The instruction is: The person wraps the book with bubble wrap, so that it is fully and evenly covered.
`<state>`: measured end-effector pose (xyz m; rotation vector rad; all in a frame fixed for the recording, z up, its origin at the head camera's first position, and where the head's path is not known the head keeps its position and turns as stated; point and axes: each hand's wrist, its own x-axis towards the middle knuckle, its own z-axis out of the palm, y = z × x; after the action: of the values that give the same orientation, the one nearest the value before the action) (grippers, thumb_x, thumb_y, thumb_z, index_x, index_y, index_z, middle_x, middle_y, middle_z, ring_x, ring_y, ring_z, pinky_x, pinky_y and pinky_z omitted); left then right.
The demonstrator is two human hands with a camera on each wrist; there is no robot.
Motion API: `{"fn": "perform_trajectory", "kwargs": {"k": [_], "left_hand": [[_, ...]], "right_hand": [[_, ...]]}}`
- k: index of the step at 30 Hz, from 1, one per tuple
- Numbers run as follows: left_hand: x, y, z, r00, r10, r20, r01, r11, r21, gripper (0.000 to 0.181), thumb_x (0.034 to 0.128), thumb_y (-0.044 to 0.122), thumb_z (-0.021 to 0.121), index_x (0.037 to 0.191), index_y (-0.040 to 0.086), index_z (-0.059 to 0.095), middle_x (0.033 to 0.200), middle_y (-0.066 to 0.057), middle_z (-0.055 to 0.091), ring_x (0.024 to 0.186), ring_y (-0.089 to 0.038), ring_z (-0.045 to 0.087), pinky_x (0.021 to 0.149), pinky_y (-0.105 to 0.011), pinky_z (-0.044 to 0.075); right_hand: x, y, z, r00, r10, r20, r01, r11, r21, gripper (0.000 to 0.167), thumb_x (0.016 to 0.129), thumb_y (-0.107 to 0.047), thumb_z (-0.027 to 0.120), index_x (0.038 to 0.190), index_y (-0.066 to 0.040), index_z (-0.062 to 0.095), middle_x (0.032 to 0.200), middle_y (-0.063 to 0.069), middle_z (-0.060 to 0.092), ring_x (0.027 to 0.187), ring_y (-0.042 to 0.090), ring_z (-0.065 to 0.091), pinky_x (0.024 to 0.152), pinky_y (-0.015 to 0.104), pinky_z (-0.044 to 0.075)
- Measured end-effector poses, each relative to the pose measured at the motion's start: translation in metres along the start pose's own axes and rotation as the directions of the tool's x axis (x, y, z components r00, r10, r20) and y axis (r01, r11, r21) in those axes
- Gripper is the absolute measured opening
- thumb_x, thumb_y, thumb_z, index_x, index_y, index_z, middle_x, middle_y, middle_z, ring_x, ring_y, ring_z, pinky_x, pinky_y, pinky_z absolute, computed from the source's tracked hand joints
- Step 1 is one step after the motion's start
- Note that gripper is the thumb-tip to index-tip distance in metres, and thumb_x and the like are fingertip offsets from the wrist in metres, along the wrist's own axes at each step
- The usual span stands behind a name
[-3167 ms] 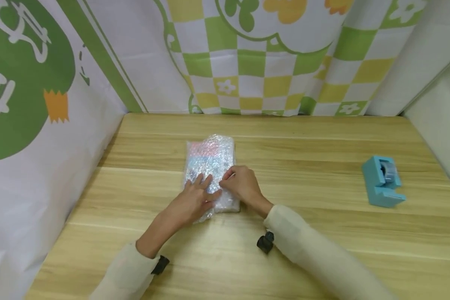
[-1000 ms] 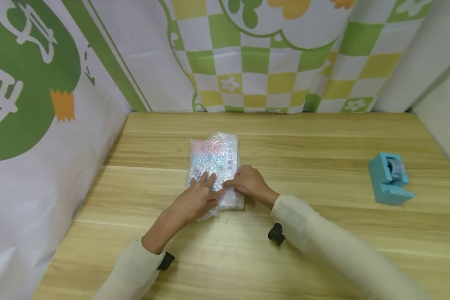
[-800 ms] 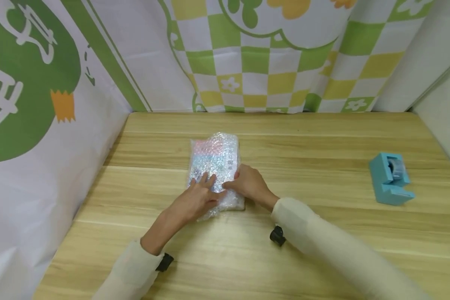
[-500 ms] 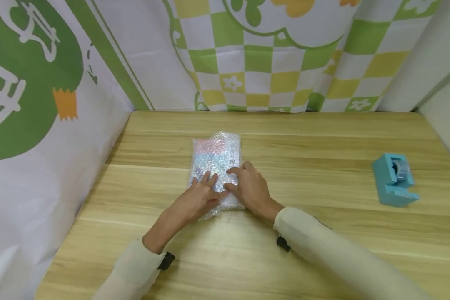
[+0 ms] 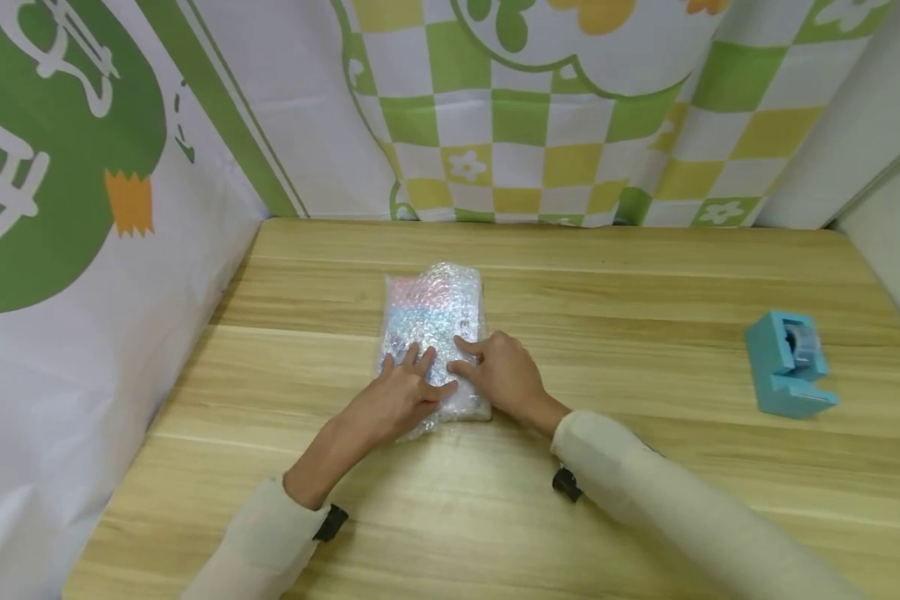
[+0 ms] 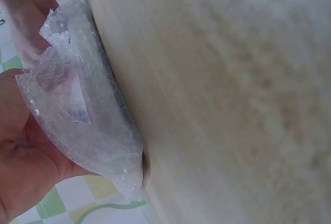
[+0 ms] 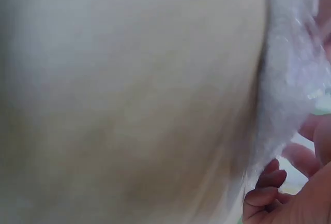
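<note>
A flat, book-like package with red and blue print lies wrapped in bubble wrap (image 5: 420, 312) on the table. My left hand (image 5: 393, 400) rests on its lower left part with spread fingers. From the right side, my right hand (image 5: 512, 377) presses thumb and index finger on the wrap, the two tips apart. In the left wrist view, the bubble wrap (image 6: 83, 110) shows loose folds at the near end, with the left palm (image 6: 26, 162) beside it. The right wrist view has the right hand's other fingers (image 7: 271, 182) curled beside the package edge.
A blue tape dispenser (image 5: 787, 367) with a roll of clear tape stands at the right of the wooden table (image 5: 645, 283). A green, yellow and white checked curtain (image 5: 521, 125) hangs behind the far edge; a white printed cloth (image 5: 195, 208) hangs at the left.
My right thumb and index finger, pinched together earlier at the wrap, now press it apart from each other. My left hand stays on the package. The view has shifted slightly.
</note>
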<state>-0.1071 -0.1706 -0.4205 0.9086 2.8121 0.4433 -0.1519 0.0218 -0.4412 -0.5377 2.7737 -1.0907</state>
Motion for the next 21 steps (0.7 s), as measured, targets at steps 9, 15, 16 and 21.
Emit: {"fn": "perform_trajectory", "kwargs": {"k": [9,15,16,21], "left_hand": [[-0.002,-0.003,0.001,1.0,0.018,0.001,-0.018,1.0,0.009,0.039,0.0928,0.009,0.072,0.132,0.014,0.068,0.144,-0.036,0.04,0.133,-0.059,0.032,0.094,-0.076,0.034],[-0.004,-0.009,0.002,0.998,0.059,-0.02,-0.058,0.998,0.014,0.036,0.0931,0.01,0.072,0.129,0.012,0.069,0.143,-0.036,0.041,0.132,-0.06,0.034,0.094,-0.076,0.034],[-0.006,-0.01,0.002,0.998,0.063,-0.024,-0.063,0.998,0.007,0.037,0.0931,0.01,0.072,0.129,0.013,0.069,0.143,-0.036,0.042,0.132,-0.059,0.034,0.094,-0.076,0.033],[-0.012,-0.015,0.006,0.997,0.062,-0.041,-0.064,0.997,-0.041,0.04,0.0927,0.009,0.072,0.133,0.013,0.067,0.144,-0.033,0.044,0.134,-0.055,0.036,0.094,-0.076,0.032]], "right_hand": [[-0.001,0.0,-0.001,0.998,-0.067,0.002,0.066,0.967,-0.244,0.049,0.086,-0.041,0.079,0.126,-0.016,0.068,0.088,0.016,0.066,0.06,0.016,0.05,0.045,0.028,0.045],[0.002,-0.001,-0.004,0.997,-0.04,0.072,0.054,0.978,-0.201,0.053,0.084,-0.042,0.08,0.129,-0.017,0.066,0.118,0.021,0.067,0.059,0.016,0.046,0.045,0.027,0.044],[0.001,-0.001,-0.004,0.995,-0.037,0.088,0.053,0.981,-0.186,0.053,0.085,-0.041,0.079,0.13,-0.016,0.066,0.118,0.02,0.068,0.06,0.016,0.045,0.047,0.027,0.044],[-0.003,0.002,0.0,0.99,-0.063,0.127,0.073,0.994,-0.078,0.055,0.089,-0.034,0.078,0.137,-0.012,0.061,0.086,0.01,0.059,0.069,0.017,0.043,0.056,0.028,0.043]]}}
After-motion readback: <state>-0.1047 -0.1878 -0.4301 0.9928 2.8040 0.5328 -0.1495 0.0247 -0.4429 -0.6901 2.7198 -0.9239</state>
